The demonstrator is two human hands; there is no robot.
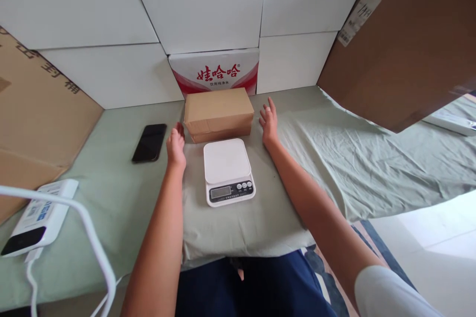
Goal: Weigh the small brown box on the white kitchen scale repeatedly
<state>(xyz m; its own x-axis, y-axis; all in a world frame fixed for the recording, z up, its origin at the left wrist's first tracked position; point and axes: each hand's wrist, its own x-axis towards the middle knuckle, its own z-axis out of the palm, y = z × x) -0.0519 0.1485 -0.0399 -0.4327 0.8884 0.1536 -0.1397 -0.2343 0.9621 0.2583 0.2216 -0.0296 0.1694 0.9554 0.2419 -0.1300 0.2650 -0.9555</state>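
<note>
A closed brown cardboard box lies on the green cloth, with a white digital kitchen scale just in front of it. The scale's platform is bare and its small display looks blank. On the box's left, my left hand stands edge-on with the fingers pointing forward, holding nothing. My right hand is on the other side, a small gap away from the box, its fingers spread and nothing in it.
A black phone lies left of my left hand. Farther left are a white device with a cable and a large carton. White boxes and a red-and-white carton line the back; a brown carton leans in at right.
</note>
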